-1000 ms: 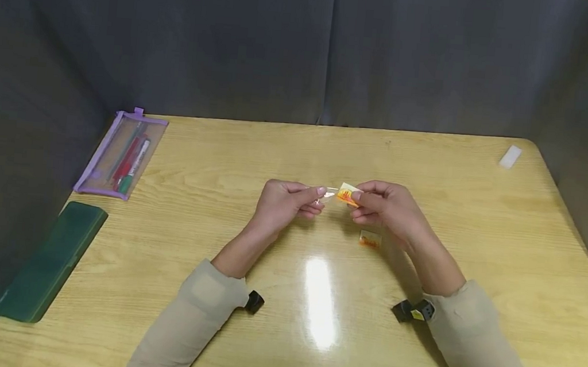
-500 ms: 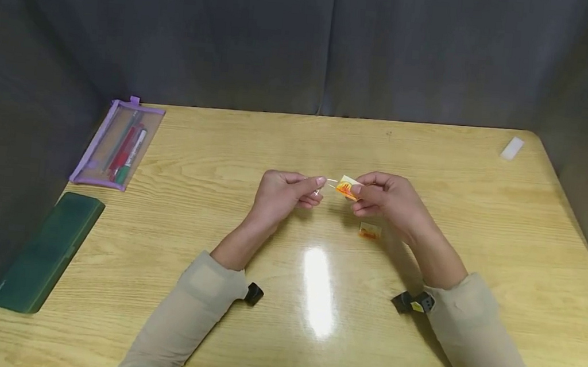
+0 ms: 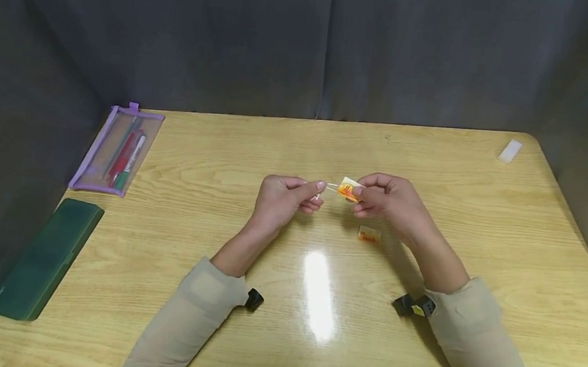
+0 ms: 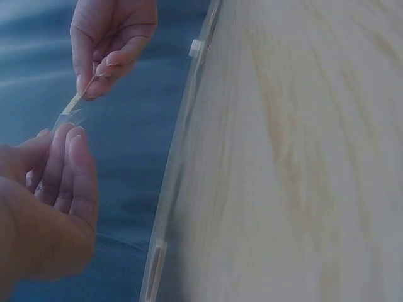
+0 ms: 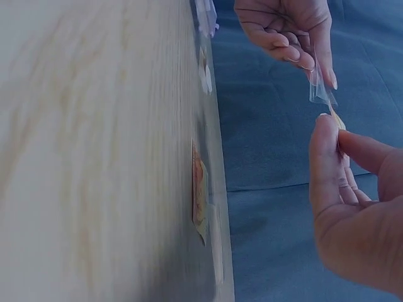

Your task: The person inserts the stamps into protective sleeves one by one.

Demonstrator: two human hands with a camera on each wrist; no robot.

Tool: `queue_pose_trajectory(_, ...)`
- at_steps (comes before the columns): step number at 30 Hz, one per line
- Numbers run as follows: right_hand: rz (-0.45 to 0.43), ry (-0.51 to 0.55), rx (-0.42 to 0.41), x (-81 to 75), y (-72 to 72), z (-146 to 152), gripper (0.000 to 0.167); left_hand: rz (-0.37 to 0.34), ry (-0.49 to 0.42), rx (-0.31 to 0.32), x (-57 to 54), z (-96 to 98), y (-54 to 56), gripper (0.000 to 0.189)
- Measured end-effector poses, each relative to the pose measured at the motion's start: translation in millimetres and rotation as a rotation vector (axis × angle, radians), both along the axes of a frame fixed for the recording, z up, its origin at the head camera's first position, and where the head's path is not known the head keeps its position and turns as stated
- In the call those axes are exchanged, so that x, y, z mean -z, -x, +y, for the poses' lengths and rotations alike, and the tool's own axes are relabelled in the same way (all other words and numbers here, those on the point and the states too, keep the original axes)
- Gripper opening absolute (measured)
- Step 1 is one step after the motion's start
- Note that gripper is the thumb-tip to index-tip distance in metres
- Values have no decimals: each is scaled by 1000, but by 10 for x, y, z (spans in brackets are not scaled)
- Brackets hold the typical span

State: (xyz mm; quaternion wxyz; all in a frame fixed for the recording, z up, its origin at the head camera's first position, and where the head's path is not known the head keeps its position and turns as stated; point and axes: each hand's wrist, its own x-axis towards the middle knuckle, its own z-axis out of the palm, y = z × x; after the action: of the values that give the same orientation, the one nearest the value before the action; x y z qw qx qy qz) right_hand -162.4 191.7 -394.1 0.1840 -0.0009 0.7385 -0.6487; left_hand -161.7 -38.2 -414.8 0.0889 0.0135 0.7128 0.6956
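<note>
My left hand (image 3: 281, 200) pinches a small clear plastic sleeve (image 5: 319, 88) between thumb and fingers, above the middle of the table. Facing it, my right hand (image 3: 388, 199) pinches a small card (image 3: 349, 188) printed in yellow and orange. The plastic's edges show as thin bright lines reaching the card's left side in the head view. In the left wrist view the card (image 4: 72, 103) appears edge-on and meets the plastic; how far one overlaps the other I cannot tell. A second printed card (image 3: 369, 234) lies on the table just below my right hand.
A mesh pouch (image 3: 100, 159) with purple edging, holding pens, lies at the table's (image 3: 214, 142) far left. Nearer, a dark green case (image 3: 46, 259) sits along the left edge. A small white block (image 3: 510, 151) is at the back right corner. Dark curtains surround the table.
Less of the clear plastic shows between my hands than one second ago; the gap between left fingertips and card is slightly wider. Both grips stay the same, and the head view shifts a little.
</note>
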Motion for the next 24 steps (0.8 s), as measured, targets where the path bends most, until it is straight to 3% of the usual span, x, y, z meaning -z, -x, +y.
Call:
queue_pose_trajectory(13,18,2,13,0,-15,-23,25,25,-22,-13,8,2,-12,37)
queue_pose_trajectory(24,-20,-30,-67,22,-31,-49,26,19,-47,-1,17,5,-13,36)
